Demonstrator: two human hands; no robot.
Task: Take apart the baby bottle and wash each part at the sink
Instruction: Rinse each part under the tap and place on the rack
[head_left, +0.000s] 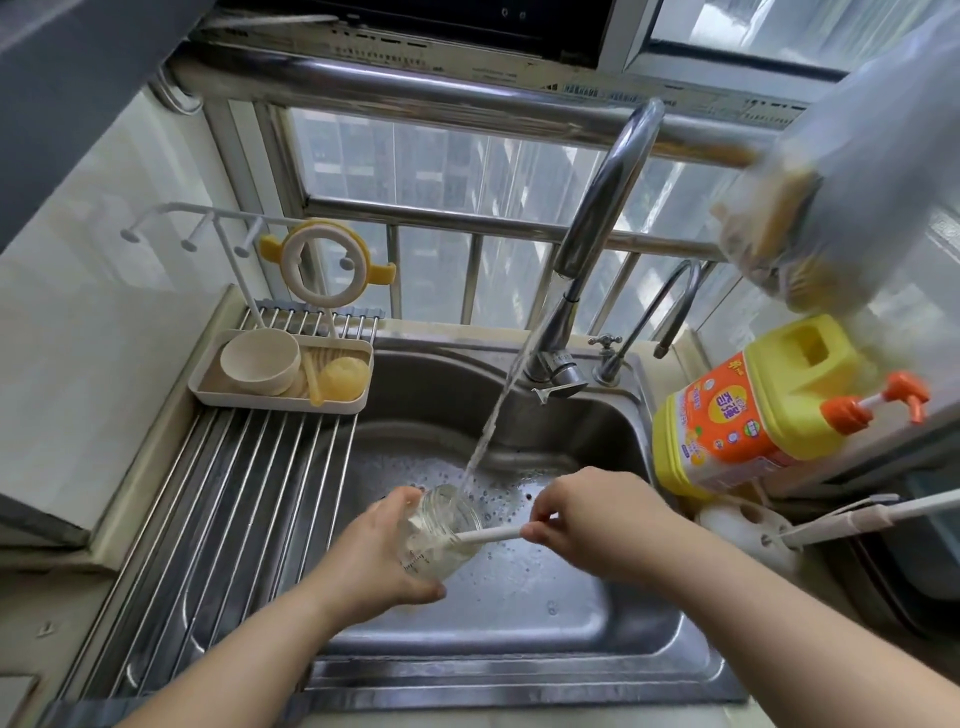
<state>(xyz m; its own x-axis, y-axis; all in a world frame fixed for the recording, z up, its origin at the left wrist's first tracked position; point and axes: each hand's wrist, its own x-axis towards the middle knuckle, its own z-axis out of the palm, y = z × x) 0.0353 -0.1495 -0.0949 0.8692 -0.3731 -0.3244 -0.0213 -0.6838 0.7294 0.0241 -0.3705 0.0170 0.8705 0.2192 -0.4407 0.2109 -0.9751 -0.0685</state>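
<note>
Over the steel sink (587, 431) my left hand (376, 556) grips the clear glass bottle body (441, 525), which lies on its side with the mouth to the right. My right hand (592, 525) pinches the white handle of a bottle brush (491, 535); the brush head is inside the bottle. Water runs from the tall faucet (597, 228) onto the bottle's mouth. In a beige tray (205, 376) at the back left lie a beige cap (260, 361), a yellowish nipple (344, 378) and other small parts. A cream and yellow ring (322, 267) hangs on the rack above.
A roll-up steel drying rack (223, 519) covers the sink's left side. A yellow and orange detergent jug (753, 410) with a pump stands to the right, beside a second small tap (670, 306) and a white brush holder (743, 525). A window with bars is behind.
</note>
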